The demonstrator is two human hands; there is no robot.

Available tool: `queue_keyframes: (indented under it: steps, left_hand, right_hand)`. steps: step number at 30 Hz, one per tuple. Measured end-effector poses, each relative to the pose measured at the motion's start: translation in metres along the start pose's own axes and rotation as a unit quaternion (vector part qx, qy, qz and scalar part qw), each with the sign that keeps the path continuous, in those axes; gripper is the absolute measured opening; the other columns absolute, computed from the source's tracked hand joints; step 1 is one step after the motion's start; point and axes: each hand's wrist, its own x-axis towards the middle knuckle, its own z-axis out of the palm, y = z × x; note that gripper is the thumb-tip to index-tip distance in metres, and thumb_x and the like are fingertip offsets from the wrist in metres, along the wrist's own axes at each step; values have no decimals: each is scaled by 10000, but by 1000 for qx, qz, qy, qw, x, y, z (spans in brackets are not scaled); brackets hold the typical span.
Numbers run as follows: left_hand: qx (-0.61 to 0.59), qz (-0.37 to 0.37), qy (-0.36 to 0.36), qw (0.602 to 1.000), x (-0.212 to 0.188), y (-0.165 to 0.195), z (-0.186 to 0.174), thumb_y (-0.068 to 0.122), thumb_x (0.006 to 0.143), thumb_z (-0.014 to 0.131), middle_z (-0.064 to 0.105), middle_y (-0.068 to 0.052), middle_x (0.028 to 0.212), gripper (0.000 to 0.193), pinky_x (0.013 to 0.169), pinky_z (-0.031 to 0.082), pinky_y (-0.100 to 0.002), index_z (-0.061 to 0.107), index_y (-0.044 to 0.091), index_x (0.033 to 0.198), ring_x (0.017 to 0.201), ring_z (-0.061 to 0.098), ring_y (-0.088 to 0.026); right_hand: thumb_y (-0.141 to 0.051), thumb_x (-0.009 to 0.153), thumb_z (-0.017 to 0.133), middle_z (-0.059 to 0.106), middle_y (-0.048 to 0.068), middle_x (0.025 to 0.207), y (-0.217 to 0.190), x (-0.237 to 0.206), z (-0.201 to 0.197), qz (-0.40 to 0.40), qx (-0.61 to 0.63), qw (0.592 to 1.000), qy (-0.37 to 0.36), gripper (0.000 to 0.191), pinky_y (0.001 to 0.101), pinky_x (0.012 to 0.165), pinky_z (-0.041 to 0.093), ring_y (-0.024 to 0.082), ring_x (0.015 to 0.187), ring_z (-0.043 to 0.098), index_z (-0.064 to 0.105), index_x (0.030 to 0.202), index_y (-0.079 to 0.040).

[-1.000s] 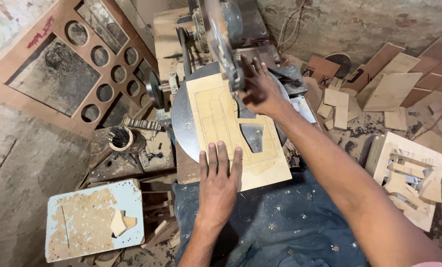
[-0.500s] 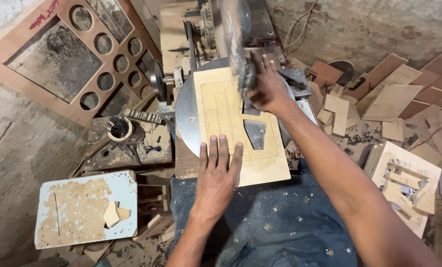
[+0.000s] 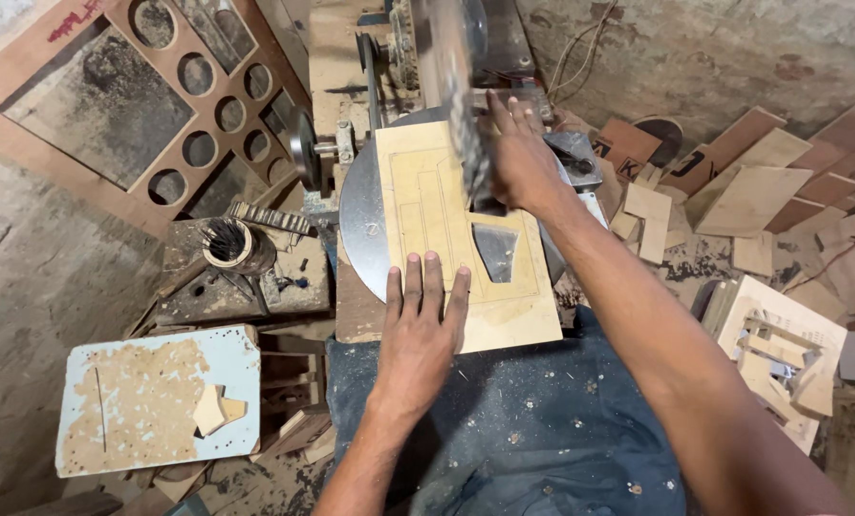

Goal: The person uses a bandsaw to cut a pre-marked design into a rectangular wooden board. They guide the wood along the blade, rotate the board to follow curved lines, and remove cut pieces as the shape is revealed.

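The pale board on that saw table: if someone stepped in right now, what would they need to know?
Left hand lies flat on the near edge of the pale board, pressing it onto the round metal table.
Right hand rests at the far side, against the saw arm.
Done: one wedge-shaped opening is cut out.
Left: the other outlined shapes on the board appear uncut.
Offcuts lie to the right.
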Motion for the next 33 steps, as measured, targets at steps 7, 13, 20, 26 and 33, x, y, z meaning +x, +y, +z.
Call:
queue_keyframes:
  steps: [7,13,20,26,33]
  left_hand:
    - [-11,1,7,1000,3,-2,-2,-56,828,598,365,-416,1512,712,1188,233,-666,420,12,1514,1430,366,-556]
    - [-4,7,23,1000,7,-3,-2,-44,841,618,390,-403,1506,696,1200,232,-680,433,-2,1511,1433,385,-546]
    - [-16,8,22,1000,10,-4,6,-69,877,587,373,-416,1509,663,1191,208,-691,418,-13,1516,1432,359,-556]
    - [22,8,-21,1000,10,-7,16,-144,867,516,346,-412,1526,678,1185,182,-685,400,-10,1522,1447,322,-541]
    - [-11,12,-21,1000,16,-13,5,-120,849,535,332,-400,1538,694,1192,185,-678,392,-5,1519,1453,302,-545]
  right_hand:
    - [60,632,696,213,240,1684,-2,5,-4,-14,-45,999,-23,887,491,1284,158,442,1553,194,484,1491,1]
    - [-5,783,654,237,218,1747,6,9,8,-33,-63,997,14,770,488,1309,268,460,1586,261,525,1537,-91]
    - [-98,938,604,222,203,1711,6,13,6,-21,-10,1000,11,557,549,1278,187,478,1556,223,569,1490,-170]
    - [29,780,582,208,192,1698,-5,13,-2,-5,14,1000,20,752,517,1273,187,447,1552,229,597,1500,-188]
    - [2,722,652,253,180,1680,12,18,15,23,7,1000,2,747,489,1238,228,423,1529,246,603,1441,-197]
